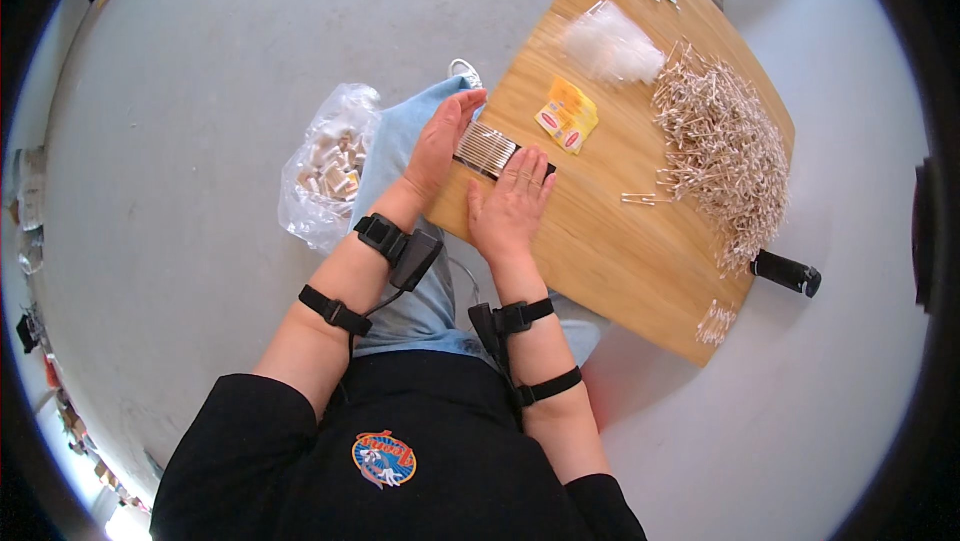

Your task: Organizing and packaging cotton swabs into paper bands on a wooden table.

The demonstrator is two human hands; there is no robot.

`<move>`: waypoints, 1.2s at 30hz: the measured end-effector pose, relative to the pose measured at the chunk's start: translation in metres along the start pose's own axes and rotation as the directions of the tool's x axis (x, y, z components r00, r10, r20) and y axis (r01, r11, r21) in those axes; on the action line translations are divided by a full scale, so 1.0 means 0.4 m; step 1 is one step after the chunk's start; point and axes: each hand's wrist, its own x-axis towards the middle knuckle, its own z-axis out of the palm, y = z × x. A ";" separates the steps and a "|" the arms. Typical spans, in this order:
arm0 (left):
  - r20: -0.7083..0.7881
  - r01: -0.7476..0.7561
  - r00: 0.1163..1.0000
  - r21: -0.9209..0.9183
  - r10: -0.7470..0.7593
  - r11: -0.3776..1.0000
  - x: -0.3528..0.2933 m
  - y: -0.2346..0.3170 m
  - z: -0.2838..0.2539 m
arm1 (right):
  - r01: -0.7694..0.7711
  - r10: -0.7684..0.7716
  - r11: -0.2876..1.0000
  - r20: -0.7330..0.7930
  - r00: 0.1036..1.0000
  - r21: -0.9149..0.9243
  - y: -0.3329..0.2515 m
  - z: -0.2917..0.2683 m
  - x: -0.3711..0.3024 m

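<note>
A row of cotton swabs (pixel 485 149) lies side by side in a small black tray (pixel 550 169) near the left edge of the wooden table (pixel 600 251). My left hand (pixel 443 144) stands on edge against the tray's left end, fingers stretched out. Flat over the right end of the row lies my right hand (pixel 512 206), its fingers extended and touching the swabs. Part of the tray is hidden under that hand. Just beyond are a few yellow and white printed cards (pixel 567 118).
A large heap of cotton swabs (pixel 725 146) covers the table's right side, with a few loose swabs (pixel 640 199) beside it. Clear plastic bags (pixel 612 44) lie farther back. A black cylinder (pixel 785 273) juts past the right edge. Left of my leg sits a plastic bag of small packs (pixel 335 176).
</note>
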 end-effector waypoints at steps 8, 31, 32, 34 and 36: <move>0.003 -0.001 1.000 0.019 0.001 1.000 -0.010 0.012 0.014 | 0.059 -0.059 0.998 -0.005 0.998 0.005 0.006 -0.013 0.025; 0.112 -0.026 0.994 0.209 0.003 0.978 -0.021 -0.024 0.089 | 0.060 -0.035 0.996 -0.326 0.945 0.066 0.194 -0.101 0.246; 0.137 -0.035 0.990 0.200 0.007 0.979 -0.021 -0.025 0.089 | 0.070 -0.050 0.996 -0.287 0.957 0.061 0.199 -0.104 0.253; 0.161 -0.042 0.987 0.191 0.010 0.981 -0.028 -0.031 0.090 | 0.080 -0.064 0.995 -0.245 0.967 0.057 0.202 -0.105 0.269; 0.181 0.032 0.982 0.152 -0.060 0.988 -0.042 -0.041 0.095 | 0.060 -0.042 0.996 -0.223 0.974 0.072 0.200 -0.104 0.283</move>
